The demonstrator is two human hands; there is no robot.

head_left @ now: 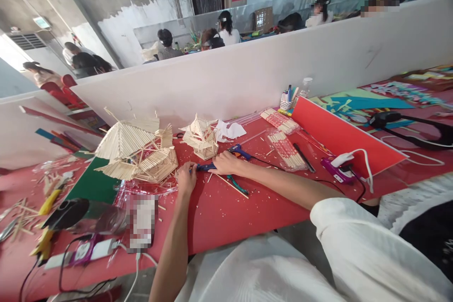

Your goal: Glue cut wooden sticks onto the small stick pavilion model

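Both my left hand [186, 179] and my right hand [225, 163] are closed low over the red tabletop. A slim dark blue tool [203, 168] spans the space between them, its ends covered by my fingers. I cannot make out its kind. Behind my right hand lies a blue glue gun [241, 152] with a black cord. Teal-handled pliers [236, 184] and a thin wooden stick [231, 186] are on the table just in front of that hand. A small stick-built pavilion [201, 139] stands beyond my hands. To its left is a larger stick-built pavilion [138, 148].
Packs of sticks [286, 150] and a purple power strip [337, 170] lie right. A red board [339, 137] leans there. At left are a phone [142, 222], a tipped clear bottle [106, 217] and a yellow glue gun [47, 207]. A white partition [212, 85] runs behind; people sit beyond.
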